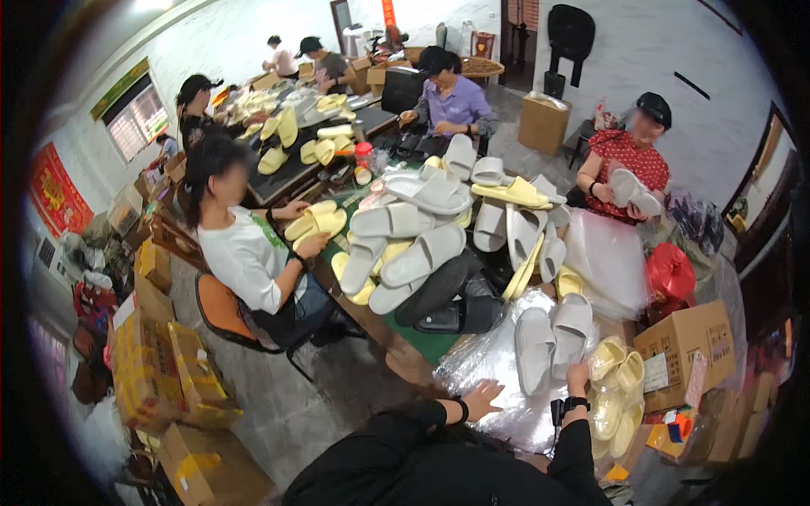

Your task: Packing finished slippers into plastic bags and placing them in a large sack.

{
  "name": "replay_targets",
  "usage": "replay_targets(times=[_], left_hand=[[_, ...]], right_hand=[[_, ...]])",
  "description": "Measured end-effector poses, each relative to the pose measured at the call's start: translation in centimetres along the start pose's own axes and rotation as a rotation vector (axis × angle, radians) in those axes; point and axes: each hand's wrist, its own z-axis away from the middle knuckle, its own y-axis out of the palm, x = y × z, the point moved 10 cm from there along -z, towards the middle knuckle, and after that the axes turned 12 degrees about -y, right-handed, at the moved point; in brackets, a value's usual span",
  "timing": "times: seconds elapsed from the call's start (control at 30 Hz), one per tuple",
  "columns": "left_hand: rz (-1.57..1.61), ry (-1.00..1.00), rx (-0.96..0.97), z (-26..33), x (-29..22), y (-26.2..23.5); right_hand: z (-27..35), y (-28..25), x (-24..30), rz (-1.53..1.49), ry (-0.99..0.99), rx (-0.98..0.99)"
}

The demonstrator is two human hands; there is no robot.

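My left hand (483, 399) lies with its fingers spread on a stack of shiny clear plastic bags (498, 426) at the table's near edge. At the heel of a grey slide slipper (573, 325), my right hand (578, 376) is closed, gripping that end. Its mate, another grey slide slipper (534, 350), lies on the bags just to the left, toe pointing away from me. Right of my right hand are pairs of yellow slippers (626, 371) in clear plastic. Beyond the bags sit black slippers (456, 315) and a big heap of grey slippers (396, 221) and yellow slippers.
On the left, a seated person (245, 244) handles yellow slippers. At the right, a person in red (629, 160) holds grey slippers; more people work farther back. An open cardboard box (688, 341) stands at the right, by a red bag (671, 270). Taped cartons (148, 371) line the left.
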Motion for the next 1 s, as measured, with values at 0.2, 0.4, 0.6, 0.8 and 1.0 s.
replay_targets(times=[0.2,0.4,0.6,0.8,1.0], left_hand=[[0.017,-0.011,0.155,-0.8,1.6,1.8],[0.171,-0.011,0.087,-0.5,2.6,1.6],[0.307,0.067,0.073,-0.9,1.6,0.2],[0.2,0.216,-0.048,-0.4,1.7,3.8],[0.395,0.071,-0.132,-0.4,4.1,3.9]], right_hand=[[1.4,1.9,-2.4,0.185,-0.083,0.113],[3.3,2.0,10.8,0.107,-0.41,0.036],[-2.0,12.0,1.5,-0.319,-0.285,0.204],[-1.2,11.9,5.6,-0.288,-0.257,0.276],[-0.8,9.5,10.1,0.186,-0.199,0.298]])
